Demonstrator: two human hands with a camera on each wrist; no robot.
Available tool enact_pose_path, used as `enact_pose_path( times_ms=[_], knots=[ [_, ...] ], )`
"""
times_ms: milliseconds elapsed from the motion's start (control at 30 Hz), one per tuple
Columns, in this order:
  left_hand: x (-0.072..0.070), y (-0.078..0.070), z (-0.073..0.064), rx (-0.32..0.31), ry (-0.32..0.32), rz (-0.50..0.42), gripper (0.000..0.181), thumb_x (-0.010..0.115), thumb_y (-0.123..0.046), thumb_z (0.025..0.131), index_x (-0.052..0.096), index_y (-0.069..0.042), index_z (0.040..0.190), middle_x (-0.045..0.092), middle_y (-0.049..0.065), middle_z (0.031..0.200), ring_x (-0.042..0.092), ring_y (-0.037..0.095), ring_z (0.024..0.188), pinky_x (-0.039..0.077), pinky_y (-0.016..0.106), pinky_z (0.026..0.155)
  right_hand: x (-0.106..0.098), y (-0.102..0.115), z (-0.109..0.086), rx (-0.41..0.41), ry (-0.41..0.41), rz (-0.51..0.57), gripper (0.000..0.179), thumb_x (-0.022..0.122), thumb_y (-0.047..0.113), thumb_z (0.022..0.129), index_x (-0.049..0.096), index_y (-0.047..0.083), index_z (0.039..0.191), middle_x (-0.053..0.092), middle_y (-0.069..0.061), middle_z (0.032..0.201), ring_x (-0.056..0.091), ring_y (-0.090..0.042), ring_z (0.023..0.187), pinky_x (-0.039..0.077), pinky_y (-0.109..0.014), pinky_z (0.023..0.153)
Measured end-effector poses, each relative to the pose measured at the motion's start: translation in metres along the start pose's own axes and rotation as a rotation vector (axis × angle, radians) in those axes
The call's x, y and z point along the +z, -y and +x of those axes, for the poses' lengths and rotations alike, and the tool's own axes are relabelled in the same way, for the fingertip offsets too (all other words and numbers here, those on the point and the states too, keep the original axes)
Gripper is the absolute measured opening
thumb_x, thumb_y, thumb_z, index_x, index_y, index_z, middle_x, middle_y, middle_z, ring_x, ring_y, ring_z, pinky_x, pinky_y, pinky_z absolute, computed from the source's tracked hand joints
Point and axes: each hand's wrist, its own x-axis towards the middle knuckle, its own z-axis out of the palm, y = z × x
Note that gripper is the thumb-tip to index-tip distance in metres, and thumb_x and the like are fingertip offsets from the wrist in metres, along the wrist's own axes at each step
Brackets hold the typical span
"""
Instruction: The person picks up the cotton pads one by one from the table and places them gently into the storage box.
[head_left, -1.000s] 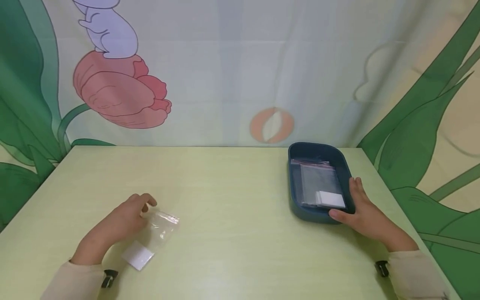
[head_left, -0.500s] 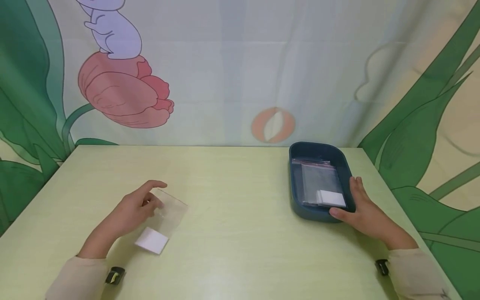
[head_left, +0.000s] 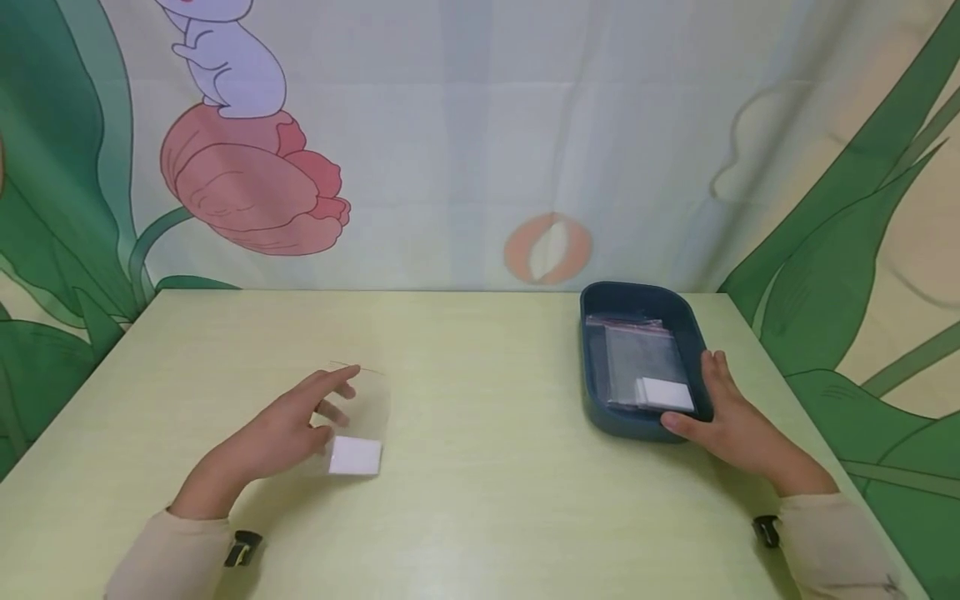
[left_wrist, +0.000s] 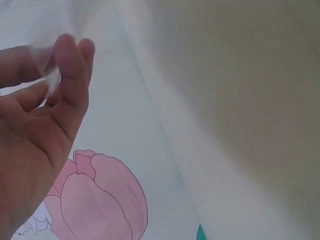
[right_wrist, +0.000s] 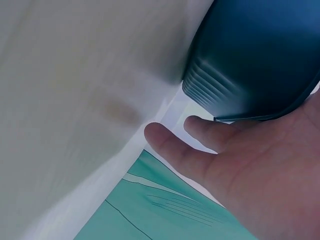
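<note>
In the head view, my left hand (head_left: 288, 429) pinches a clear zip bag (head_left: 372, 404) at its left side, over the middle left of the table. A small white rectangular piece (head_left: 356, 457) sits in the low end of the bag. The left wrist view has thin clear plastic (left_wrist: 54, 27) between thumb and fingers. On the right, my right hand (head_left: 738, 429) rests against a dark blue tray (head_left: 630, 427), thumb at its near right corner and straight fingers along its right side. Inside lie several clear zip bags (head_left: 637, 354) with a white piece (head_left: 666, 394) on the near end.
The pale wooden table (head_left: 480, 517) runs back to a printed curtain (head_left: 420, 150) with leaves and a pink flower. The tray stands near the table's back right edge. Black wrist straps (head_left: 242, 548) show at both sleeves.
My left hand has lifted the bag and carried it to the right. The bag has turned so its white piece hangs at the bottom. My right hand has stayed at the tray.
</note>
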Motion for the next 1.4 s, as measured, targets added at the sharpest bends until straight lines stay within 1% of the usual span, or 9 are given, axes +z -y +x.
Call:
enact_pose_path(
  times_ms=[133, 300, 400, 533, 633, 833, 967, 1100, 1400],
  knots=[
    [0.001, -0.001, 0.000, 0.024, -0.037, -0.001, 0.071, 0.043, 0.017, 0.088, 0.043, -0.011, 0.153, 0.045, 0.010, 0.149, 0.062, 0.026, 0.113, 0.052, 0.033, 0.079, 0.002, -0.001, -0.001, 0.001, -0.003, 0.018, 0.116, 0.066, 0.050, 0.095, -0.021, 0.004, 0.156, -0.031, -0.018, 0.160, -0.005, -0.057, 0.144, 0.015, -0.076, 0.106],
    [0.012, -0.005, 0.004, 0.048, -0.087, -0.098, 0.070, 0.054, 0.012, 0.092, 0.040, -0.017, 0.154, 0.043, 0.008, 0.150, 0.058, 0.028, 0.118, 0.054, 0.036, 0.085, 0.002, -0.003, -0.001, 0.000, 0.001, 0.023, 0.116, 0.066, 0.050, 0.095, -0.021, 0.004, 0.156, -0.031, -0.017, 0.160, -0.003, -0.058, 0.144, 0.015, -0.076, 0.106],
    [0.025, -0.015, 0.014, 0.106, -0.112, -0.181, 0.073, 0.059, 0.012, 0.091, 0.038, -0.022, 0.153, 0.042, 0.006, 0.146, 0.056, 0.028, 0.121, 0.054, 0.041, 0.088, 0.001, -0.005, -0.001, 0.002, 0.001, 0.013, 0.116, 0.066, 0.051, 0.095, -0.021, 0.004, 0.156, -0.032, -0.016, 0.160, -0.002, -0.059, 0.143, 0.016, -0.076, 0.106],
    [0.037, -0.035, 0.026, 0.182, -0.168, -0.204, 0.071, 0.061, 0.013, 0.090, 0.041, -0.019, 0.149, 0.044, 0.003, 0.142, 0.057, 0.025, 0.119, 0.054, 0.045, 0.087, -0.003, -0.006, 0.000, -0.004, -0.007, 0.010, 0.116, 0.066, 0.051, 0.095, -0.021, 0.004, 0.156, -0.031, -0.017, 0.160, -0.005, -0.057, 0.144, 0.015, -0.075, 0.106],
    [0.041, -0.048, 0.033, 0.206, -0.186, -0.202, 0.071, 0.062, 0.015, 0.089, 0.040, -0.017, 0.149, 0.043, 0.004, 0.143, 0.057, 0.025, 0.119, 0.054, 0.045, 0.087, -0.002, -0.007, 0.002, -0.011, -0.011, 0.019, 0.117, 0.067, 0.050, 0.094, -0.020, 0.003, 0.156, -0.031, -0.018, 0.159, -0.008, -0.055, 0.145, 0.014, -0.075, 0.107],
    [0.045, -0.067, 0.045, 0.207, -0.136, -0.230, 0.082, 0.059, 0.017, 0.089, 0.031, -0.020, 0.157, 0.034, 0.004, 0.155, 0.055, 0.027, 0.123, 0.056, 0.040, 0.084, 0.001, -0.008, 0.004, -0.014, -0.015, 0.017, 0.117, 0.067, 0.051, 0.094, -0.019, 0.002, 0.156, -0.029, -0.022, 0.159, -0.006, -0.056, 0.145, 0.015, -0.075, 0.107],
    [0.052, -0.080, 0.057, 0.218, -0.091, -0.314, 0.090, 0.057, 0.019, 0.089, 0.027, -0.027, 0.161, 0.027, -0.002, 0.160, 0.056, 0.029, 0.124, 0.057, 0.039, 0.078, 0.002, -0.008, 0.004, -0.015, -0.017, 0.014, 0.118, 0.067, 0.052, 0.094, -0.019, 0.001, 0.156, -0.027, -0.024, 0.160, -0.005, -0.056, 0.145, 0.016, -0.075, 0.107],
    [0.061, -0.093, 0.070, 0.229, -0.065, -0.382, 0.092, 0.056, 0.018, 0.088, 0.027, -0.032, 0.161, 0.026, -0.004, 0.160, 0.056, 0.028, 0.124, 0.057, 0.040, 0.078, 0.002, -0.010, 0.003, -0.009, -0.012, 0.024, 0.118, 0.067, 0.052, 0.094, -0.019, 0.002, 0.156, -0.028, -0.023, 0.160, -0.005, -0.056, 0.145, 0.016, -0.075, 0.107],
    [0.072, -0.115, 0.100, 0.250, -0.022, -0.421, 0.096, 0.060, 0.013, 0.086, 0.026, -0.037, 0.161, 0.025, -0.014, 0.161, 0.058, 0.020, 0.123, 0.057, 0.037, 0.073, 0.001, -0.008, 0.004, 0.003, -0.010, 0.036, 0.119, 0.068, 0.054, 0.092, -0.019, 0.003, 0.157, -0.029, -0.019, 0.160, -0.005, -0.054, 0.146, 0.015, -0.073, 0.109]
  ],
)
